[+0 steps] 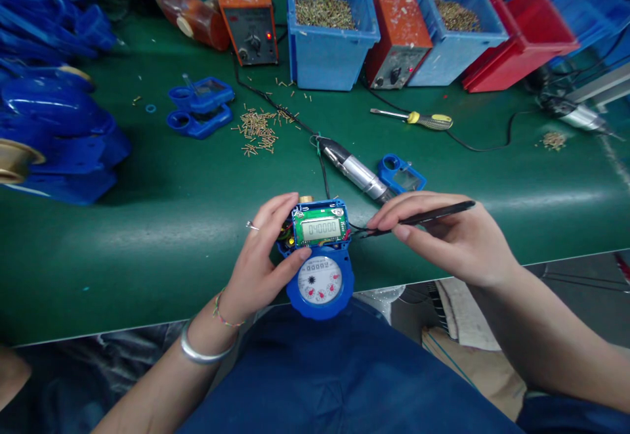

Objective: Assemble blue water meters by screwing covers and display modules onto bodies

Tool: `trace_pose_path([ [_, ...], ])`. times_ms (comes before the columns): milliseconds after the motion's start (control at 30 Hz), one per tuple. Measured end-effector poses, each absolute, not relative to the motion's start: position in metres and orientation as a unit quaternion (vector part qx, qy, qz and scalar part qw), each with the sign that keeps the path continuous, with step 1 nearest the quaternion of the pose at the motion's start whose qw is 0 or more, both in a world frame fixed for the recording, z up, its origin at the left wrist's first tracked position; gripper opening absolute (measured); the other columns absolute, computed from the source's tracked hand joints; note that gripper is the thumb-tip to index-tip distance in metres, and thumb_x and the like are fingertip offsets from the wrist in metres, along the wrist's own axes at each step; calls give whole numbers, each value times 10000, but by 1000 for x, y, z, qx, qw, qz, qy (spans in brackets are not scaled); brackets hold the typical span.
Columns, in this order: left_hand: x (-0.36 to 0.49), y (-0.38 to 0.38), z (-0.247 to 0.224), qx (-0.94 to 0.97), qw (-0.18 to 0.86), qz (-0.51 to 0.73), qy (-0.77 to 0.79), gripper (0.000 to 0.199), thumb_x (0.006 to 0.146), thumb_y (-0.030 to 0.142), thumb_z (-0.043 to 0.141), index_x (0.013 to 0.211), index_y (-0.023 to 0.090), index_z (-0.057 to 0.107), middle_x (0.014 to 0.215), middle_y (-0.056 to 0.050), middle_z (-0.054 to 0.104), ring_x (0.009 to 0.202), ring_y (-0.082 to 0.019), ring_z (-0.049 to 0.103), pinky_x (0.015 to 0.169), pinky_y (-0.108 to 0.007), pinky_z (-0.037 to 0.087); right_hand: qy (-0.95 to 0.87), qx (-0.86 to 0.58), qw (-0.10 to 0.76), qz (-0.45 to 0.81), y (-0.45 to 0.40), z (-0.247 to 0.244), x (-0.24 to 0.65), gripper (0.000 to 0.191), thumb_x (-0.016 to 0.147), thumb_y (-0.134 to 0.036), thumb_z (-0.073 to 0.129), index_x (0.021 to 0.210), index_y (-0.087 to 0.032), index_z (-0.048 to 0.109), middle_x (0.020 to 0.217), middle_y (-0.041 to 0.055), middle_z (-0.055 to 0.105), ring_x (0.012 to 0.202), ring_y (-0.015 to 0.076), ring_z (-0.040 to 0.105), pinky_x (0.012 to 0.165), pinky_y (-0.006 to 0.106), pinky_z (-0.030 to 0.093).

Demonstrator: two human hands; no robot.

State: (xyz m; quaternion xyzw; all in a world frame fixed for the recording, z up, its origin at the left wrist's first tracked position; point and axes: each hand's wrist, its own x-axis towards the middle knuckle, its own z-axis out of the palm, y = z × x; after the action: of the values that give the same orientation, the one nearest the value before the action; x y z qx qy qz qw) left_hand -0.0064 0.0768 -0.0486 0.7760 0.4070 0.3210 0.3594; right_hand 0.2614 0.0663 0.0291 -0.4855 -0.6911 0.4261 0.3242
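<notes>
A blue water meter [321,279] with a round dial sits at the table's front edge. Its upper box is uncovered, showing a green circuit board [306,220] with a lit digit display and some wires. My left hand [263,257] is closed round the meter's left side, thumb between box and dial. Black tweezers [433,214] are pinched in my right hand [443,243], their tips just right of the box beside a thin black wire. An electric screwdriver [357,171] lies behind the meter, next to a blue cover [401,174].
Loose screws [258,129] lie behind my left hand, near two blue covers [199,106]. A yellow-handled screwdriver [428,120] lies farther right. Blue screw bins [329,60], orange power boxes [249,17] and a red bin [522,40] line the back. Blue meter bodies [59,132] stand left.
</notes>
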Motion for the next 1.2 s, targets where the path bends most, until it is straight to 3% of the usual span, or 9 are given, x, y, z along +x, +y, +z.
trace_pose_path([
  [467, -6, 77, -48, 777, 356, 319, 409, 607, 894, 386, 609, 1441, 259, 382, 1457, -106, 433, 1368, -283, 392, 1142, -509, 353, -728, -494, 267, 393, 73, 46, 253, 160, 817, -135, 607, 889, -224, 717, 934, 24, 722, 906, 182, 682, 826, 304, 572],
  [833, -4, 76, -49, 778, 349, 324, 409, 603, 893, 388, 605, 1439, 254, 388, 1450, -111, 440, 1364, -287, 396, 1137, -516, 362, -694, -533, 216, 432, 86, 54, 245, 144, 771, -141, 592, 802, -190, 724, 859, 19, 730, 789, 169, 695, 703, 238, 578],
  [1200, -4, 75, -49, 776, 352, 326, 411, 606, 893, 390, 607, 1441, 256, 385, 1455, -105, 437, 1372, -288, 387, 1143, -505, 353, -636, -554, 243, 480, 87, 48, 245, 155, 791, -109, 591, 762, -198, 714, 791, 4, 733, 717, 169, 712, 592, 220, 585],
])
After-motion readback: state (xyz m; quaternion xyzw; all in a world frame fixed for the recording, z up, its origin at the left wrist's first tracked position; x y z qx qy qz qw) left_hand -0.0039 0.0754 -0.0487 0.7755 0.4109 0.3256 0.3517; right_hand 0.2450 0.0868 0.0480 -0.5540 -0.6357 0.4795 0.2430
